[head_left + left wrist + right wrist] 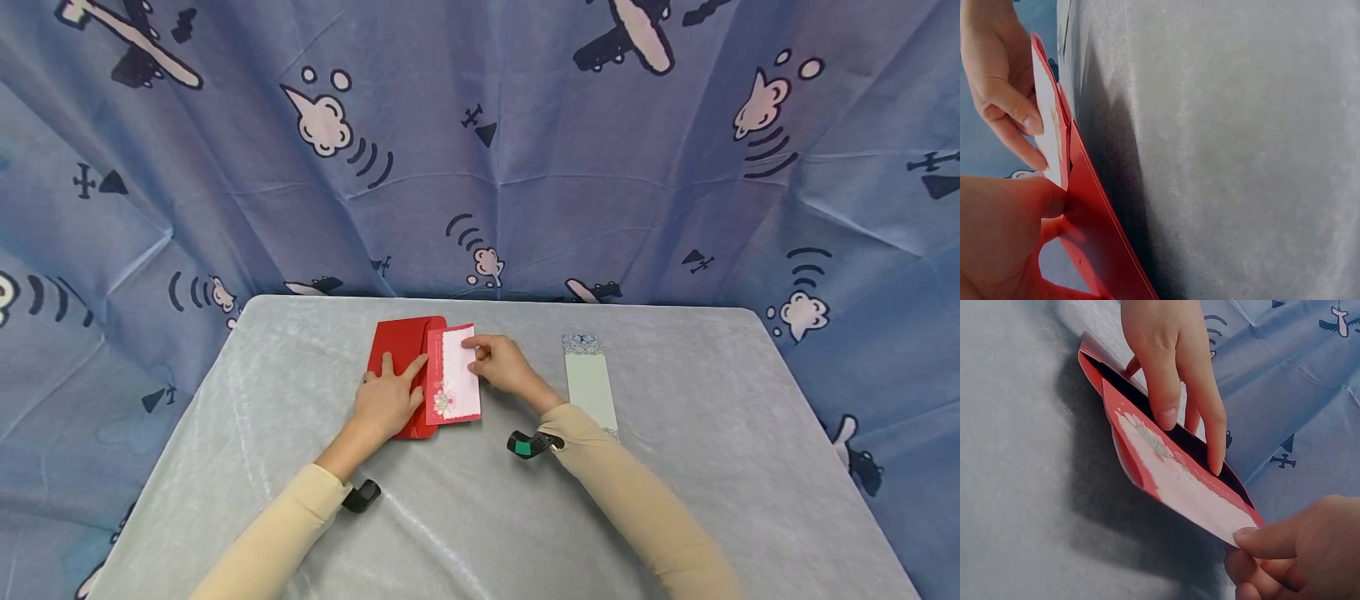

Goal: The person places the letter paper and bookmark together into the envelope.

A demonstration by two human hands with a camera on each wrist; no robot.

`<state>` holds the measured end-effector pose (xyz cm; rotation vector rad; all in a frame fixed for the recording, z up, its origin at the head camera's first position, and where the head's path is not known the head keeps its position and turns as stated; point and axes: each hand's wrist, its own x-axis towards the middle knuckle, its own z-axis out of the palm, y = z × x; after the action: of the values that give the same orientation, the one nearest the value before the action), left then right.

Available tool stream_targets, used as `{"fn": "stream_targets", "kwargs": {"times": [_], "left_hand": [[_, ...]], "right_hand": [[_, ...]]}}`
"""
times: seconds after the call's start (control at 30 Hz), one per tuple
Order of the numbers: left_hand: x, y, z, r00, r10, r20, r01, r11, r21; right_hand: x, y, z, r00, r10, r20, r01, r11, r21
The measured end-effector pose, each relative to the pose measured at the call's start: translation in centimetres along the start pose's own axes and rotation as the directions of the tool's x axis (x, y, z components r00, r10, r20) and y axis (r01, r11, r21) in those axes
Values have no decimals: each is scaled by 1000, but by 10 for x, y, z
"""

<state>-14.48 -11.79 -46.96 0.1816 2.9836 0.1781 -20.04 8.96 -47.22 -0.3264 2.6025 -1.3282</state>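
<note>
A red envelope lies on the table, its dark opening showing in the right wrist view. My left hand rests on it with fingers spread; thumb and index finger reach the opening, beside the card. A pink-and-white card with a red border and flowers sits at the envelope's right side, overlapping its flap. My right hand pinches the card's outer edge between thumb and fingers. In the left wrist view, the card stands tilted along the envelope's edge.
A pale green card with a patterned blue-grey band lies to the right, near my right forearm. The table has a grey cloth. Behind it hangs a blue curtain printed with planes. Black bands are on both wrists.
</note>
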Motion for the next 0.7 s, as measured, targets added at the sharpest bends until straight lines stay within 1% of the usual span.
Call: {"fn": "stream_targets", "kwargs": {"times": [0.17, 0.33, 0.5, 0.7], "left_hand": [[0, 0, 2, 1000, 0, 0, 0, 1000, -1], [0, 0, 3, 1000, 3, -8, -3, 1000, 16], [1, -1, 5, 1000, 6, -18, -6, 1000, 27], [1, -1, 6, 1000, 7, -24, -6, 999, 37]], "right_hand": [[1, 0, 3, 1000, -1, -2, 1, 1000, -6], [1, -1, 5, 1000, 3, -5, -3, 1000, -30], [1, 0, 8, 1000, -11, -13, 10, 999, -50], [3, 0, 13, 999, -32, -28, 31, 998, -46]]}}
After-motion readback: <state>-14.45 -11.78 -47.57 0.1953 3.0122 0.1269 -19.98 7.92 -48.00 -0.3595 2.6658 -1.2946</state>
